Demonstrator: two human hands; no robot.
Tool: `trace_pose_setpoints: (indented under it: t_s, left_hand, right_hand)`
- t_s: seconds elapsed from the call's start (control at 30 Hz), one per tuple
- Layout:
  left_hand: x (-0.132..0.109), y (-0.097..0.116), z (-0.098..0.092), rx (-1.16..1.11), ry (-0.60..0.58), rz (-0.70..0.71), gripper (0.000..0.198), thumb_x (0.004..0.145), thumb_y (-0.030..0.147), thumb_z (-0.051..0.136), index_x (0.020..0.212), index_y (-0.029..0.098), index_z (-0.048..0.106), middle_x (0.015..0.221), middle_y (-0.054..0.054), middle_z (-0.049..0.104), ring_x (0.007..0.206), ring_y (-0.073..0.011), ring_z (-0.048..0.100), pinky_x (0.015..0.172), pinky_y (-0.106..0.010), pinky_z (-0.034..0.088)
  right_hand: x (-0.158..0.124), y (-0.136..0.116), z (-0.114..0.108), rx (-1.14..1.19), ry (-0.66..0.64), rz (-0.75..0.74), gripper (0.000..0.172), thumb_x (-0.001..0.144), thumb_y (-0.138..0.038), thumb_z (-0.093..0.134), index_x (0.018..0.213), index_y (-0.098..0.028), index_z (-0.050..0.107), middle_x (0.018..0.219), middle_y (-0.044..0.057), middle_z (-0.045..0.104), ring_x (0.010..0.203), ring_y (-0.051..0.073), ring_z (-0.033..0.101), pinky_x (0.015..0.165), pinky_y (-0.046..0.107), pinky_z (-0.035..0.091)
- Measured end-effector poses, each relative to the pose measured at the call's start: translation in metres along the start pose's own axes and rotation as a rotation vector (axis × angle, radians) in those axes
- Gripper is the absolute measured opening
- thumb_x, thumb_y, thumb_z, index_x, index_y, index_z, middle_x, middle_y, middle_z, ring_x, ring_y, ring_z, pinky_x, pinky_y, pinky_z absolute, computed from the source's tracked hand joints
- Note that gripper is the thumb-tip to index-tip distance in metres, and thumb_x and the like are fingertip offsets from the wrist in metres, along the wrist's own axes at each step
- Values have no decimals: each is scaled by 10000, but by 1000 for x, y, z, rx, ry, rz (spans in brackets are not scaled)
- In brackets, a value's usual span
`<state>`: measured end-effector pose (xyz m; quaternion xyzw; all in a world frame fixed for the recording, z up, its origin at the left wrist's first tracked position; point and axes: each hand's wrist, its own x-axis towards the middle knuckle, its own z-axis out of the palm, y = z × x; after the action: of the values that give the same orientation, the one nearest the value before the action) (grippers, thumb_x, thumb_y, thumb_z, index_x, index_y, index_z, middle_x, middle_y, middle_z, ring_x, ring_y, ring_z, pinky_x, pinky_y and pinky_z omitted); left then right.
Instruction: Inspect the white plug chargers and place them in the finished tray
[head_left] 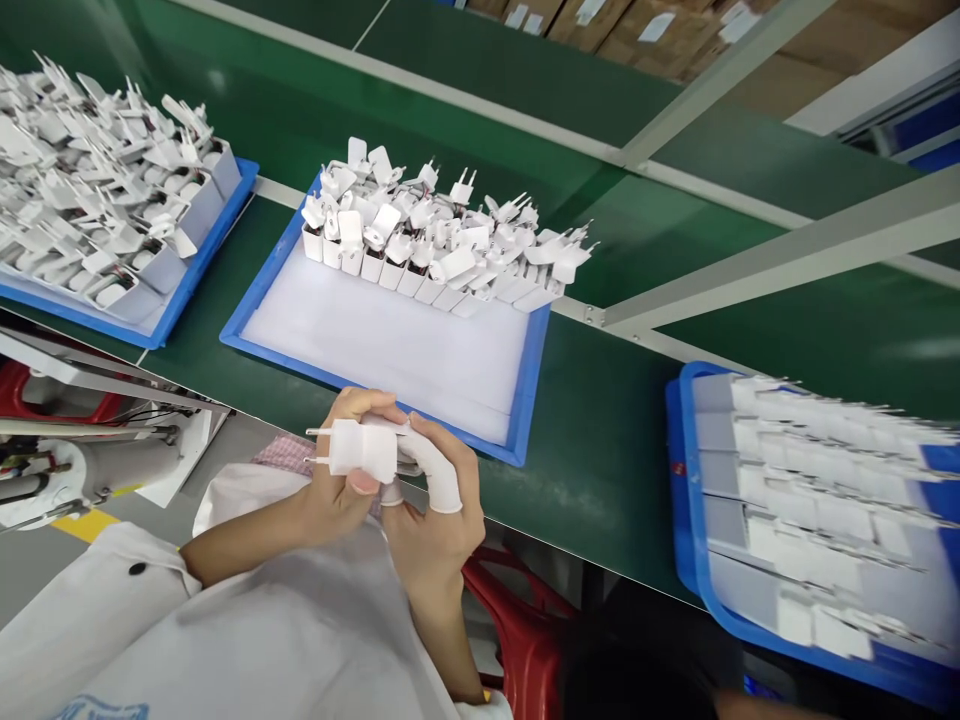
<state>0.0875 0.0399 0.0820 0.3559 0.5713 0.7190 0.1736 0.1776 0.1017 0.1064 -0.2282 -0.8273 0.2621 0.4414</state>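
Observation:
In front of my body I hold a white plug-in charger [363,449] with two metal pins pointing left. My left hand [330,500] grips it from the left, with the thumb pressed on its near side. My right hand [442,500] is closed around its right end; white finger cots cover some of its fingers. The far end of the charger is partly hidden by these fingers. Just beyond my hands lies a blue tray [529,400] with a white liner, and a cluster of charger housings with loose pin caps [442,235] fills its back half.
At left, another blue tray [202,265] is heaped with similar white parts. Rows of chargers [817,510] lie in a blue tray [694,480] at right. A slanted metal post [787,240] crosses the green bench [592,480]. Red stools [525,630] stand below; cardboard boxes [645,35] sit behind.

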Motion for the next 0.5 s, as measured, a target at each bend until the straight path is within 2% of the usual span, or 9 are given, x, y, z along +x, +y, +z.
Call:
trace_pose_setpoints:
  t_s: [0.07,0.17,0.3,0.5]
  left_hand:
    - [4,1,0,-35,32,49,696,850,793,411,1287,261,509,1024,-67,586,916,-232,563,801,-392,495]
    - [11,5,-1,-14,5,95,687,849,781,436,1269,250,557,942,-52,620,865,-216,588,778,-371,502]
    - [14,10,-1,-94,-51,31,623,884,722,481,1262,232,552,885,-52,607,788,-212,614,717,-376,524]
    - [7,8,1,-121,-7,-24,592,915,711,424,1213,218,563,844,-53,557,701,-194,552,615,-354,503]
  right_hand:
    - [-1,4,5,25,18,-21,371,843,-75,676,1169,-238,604,1096,77,673,978,224,699,781,363,631]
    - [-5,6,13,68,75,-27,282,848,-158,711,1095,-244,607,1020,55,668,884,218,698,690,358,621]
    - [-8,4,17,67,125,-2,281,839,-182,728,1088,-221,603,1006,52,647,877,207,676,714,351,602]
    - [-4,4,11,-5,8,-62,307,865,-119,678,1141,-223,593,1037,61,640,935,197,656,739,324,585]
